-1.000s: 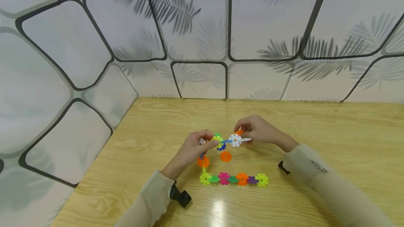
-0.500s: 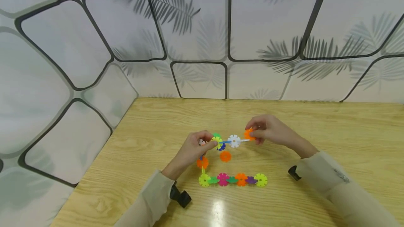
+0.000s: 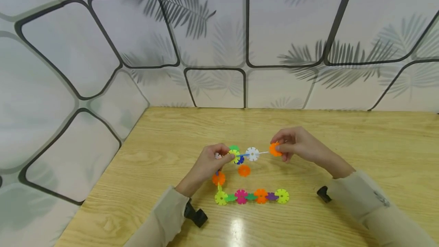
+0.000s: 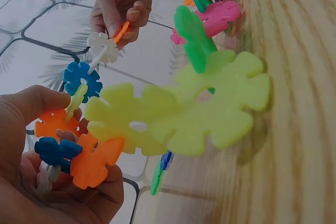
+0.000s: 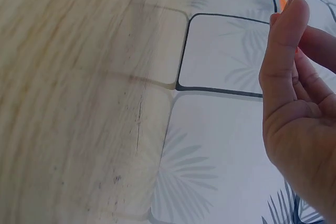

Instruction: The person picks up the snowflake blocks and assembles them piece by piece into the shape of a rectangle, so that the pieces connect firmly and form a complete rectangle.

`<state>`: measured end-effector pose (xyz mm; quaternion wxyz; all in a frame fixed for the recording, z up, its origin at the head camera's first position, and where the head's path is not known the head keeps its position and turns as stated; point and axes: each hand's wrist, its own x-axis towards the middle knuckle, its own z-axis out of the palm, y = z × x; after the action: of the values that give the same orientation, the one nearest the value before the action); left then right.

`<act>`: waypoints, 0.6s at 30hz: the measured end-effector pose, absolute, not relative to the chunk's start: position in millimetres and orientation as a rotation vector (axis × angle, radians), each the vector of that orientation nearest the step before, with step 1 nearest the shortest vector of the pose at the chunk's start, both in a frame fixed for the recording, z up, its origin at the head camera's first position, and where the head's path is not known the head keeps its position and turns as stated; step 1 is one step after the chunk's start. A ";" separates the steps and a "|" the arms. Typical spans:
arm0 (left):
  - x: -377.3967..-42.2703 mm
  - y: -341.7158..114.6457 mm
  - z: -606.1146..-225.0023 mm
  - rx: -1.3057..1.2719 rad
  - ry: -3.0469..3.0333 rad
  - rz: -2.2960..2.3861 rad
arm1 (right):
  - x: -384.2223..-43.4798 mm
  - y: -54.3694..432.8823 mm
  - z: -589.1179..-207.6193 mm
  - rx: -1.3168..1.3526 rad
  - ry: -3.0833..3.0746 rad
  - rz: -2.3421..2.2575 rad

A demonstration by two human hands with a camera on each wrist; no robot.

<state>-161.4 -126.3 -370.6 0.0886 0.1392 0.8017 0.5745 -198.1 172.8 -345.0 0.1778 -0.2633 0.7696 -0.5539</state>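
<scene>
A chain of slotted, flower-shaped plastic discs bends round from the table into my left hand (image 3: 205,165). Thumb and fingers there pinch a yellow-green disc (image 3: 234,157). From it the chain runs right through an edge-on blue disc (image 4: 82,80), a white disc (image 3: 252,154) and a second white disc (image 3: 263,152) seen edge-on. My right hand (image 3: 297,146) pinches an orange disc (image 3: 274,149) at that far end, right by the white edge. In the right wrist view my fingers hide most of this orange disc.
The chain's lower row, with a pink disc (image 3: 241,196) and a yellow-green end disc (image 3: 282,196), lies on the wooden table (image 3: 343,132). Behind the chain are a loose orange disc (image 3: 244,170), a green disc (image 3: 234,148) and a dark blue disc (image 3: 241,160). A patterned wall (image 3: 216,87) borders the table.
My right hand has moved right with the orange disc, from behind the white discs to the end of the edge-on one. My left hand keeps its hold, nearly still.
</scene>
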 end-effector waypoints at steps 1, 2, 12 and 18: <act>-161.3 -126.4 -371.0 0.411 2.387 1.708 | -197.4 172.6 -344.8 -0.747 2.171 -1.572; -161.3 -126.5 -371.4 0.411 2.387 1.709 | -196.7 172.4 -344.8 -0.746 2.163 -1.579; -160.2 -126.7 -370.2 0.412 2.365 1.725 | -194.2 170.2 -346.8 -0.765 2.104 -1.622; -160.4 -125.6 -371.0 0.408 2.367 1.728 | -194.2 169.1 -348.2 -0.803 2.098 -1.635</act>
<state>-160.4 -125.6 -371.0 0.0914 0.1374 0.7966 0.5816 -194.2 169.1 -348.2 0.1808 -0.2844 0.7426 -0.5787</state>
